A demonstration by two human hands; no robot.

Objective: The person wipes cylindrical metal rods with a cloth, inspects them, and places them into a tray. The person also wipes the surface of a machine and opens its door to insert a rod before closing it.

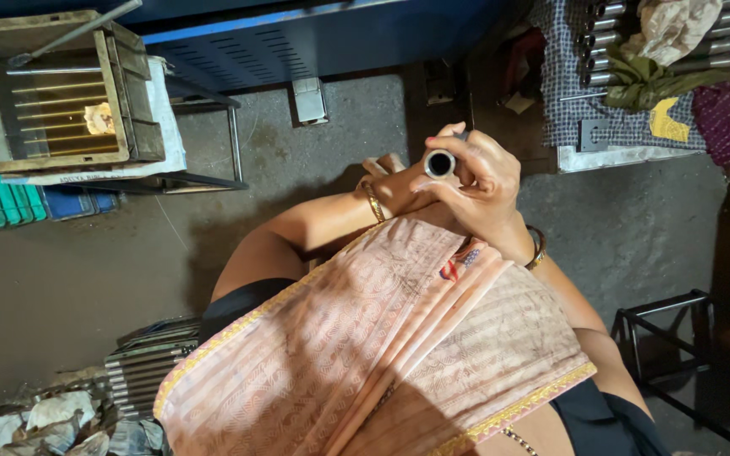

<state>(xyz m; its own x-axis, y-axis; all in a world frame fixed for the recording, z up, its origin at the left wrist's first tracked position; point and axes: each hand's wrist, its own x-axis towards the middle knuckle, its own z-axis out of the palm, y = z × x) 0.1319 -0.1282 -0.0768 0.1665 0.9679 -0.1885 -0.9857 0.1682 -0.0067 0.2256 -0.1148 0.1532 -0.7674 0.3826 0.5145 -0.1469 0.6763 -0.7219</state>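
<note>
Concrete floor [86, 279], grey and dusty, fills most of the view. Blue machine body [314, 38] along 12 o'clock. At 10 o'clock, a worn metal crate [61, 93] on a thin-legged stand, thin rods laid across its inside. At 2 o'clock, a table [601, 156] under checked cloth, carrying a row of steel tubes [601, 34], crumpled paper and rags. Dark frame stool [669, 329] at 4 o'clock. More steel bars stacked on the floor [141, 367] at 8 o'clock, crumpled paper beside them.

Centre: peach draped cloth [382, 346] over the lap.

Just above centre: short steel tube [439, 163], open bore facing the camera, held up off the lap, well clear of table and floor.

Right hand [487, 190] wrapped around the tube's barrel, fingers clenched on it near the open end. Left hand [390, 181] sits behind and to the left, fingers partly hidden; looks to be touching or steadying the tube, but cannot tell whether it truly grips.

Handling judgement: thick-walled metal, so rigid and probably heavy for its size. Smooth machined surface, likely slick if oily. Not fragile, though a drop could bruise the rim. Best held around the barrel with a full wrap, second hand supporting the far end.
</note>
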